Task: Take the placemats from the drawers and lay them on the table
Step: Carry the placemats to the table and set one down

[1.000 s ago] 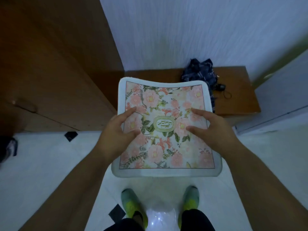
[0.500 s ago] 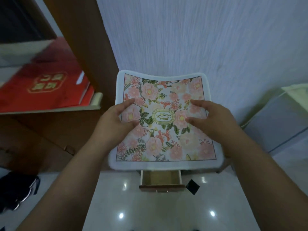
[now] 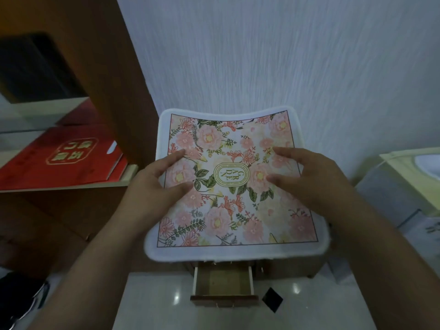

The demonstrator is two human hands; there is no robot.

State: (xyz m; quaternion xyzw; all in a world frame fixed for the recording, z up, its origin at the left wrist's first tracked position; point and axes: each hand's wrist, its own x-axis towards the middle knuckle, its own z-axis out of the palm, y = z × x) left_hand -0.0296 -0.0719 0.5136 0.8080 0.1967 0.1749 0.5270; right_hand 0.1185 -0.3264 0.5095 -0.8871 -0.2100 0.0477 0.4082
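Note:
A square floral placemat (image 3: 228,210) with a white border and a gold "GARDEN" oval in its middle is held up flat in front of me. My left hand (image 3: 152,189) grips its left side, thumb and forefinger on top. My right hand (image 3: 312,179) holds its right side the same way. The other fingers are hidden under the mat. Below the mat's near edge a small wooden drawer (image 3: 223,297) stands pulled open, with nothing visible inside it.
A brown wooden cabinet (image 3: 114,67) rises at the left, with a red folder (image 3: 59,158) on its shelf. A pale grey box-like unit (image 3: 392,194) stands at the right. The white wall lies ahead, glossy white floor (image 3: 166,310) below, dark clothing (image 3: 21,298) at bottom left.
My view has lifted from the floor and my feet to the wall and shelf. The placemat stays in both hands, and the open drawer now shows beneath it.

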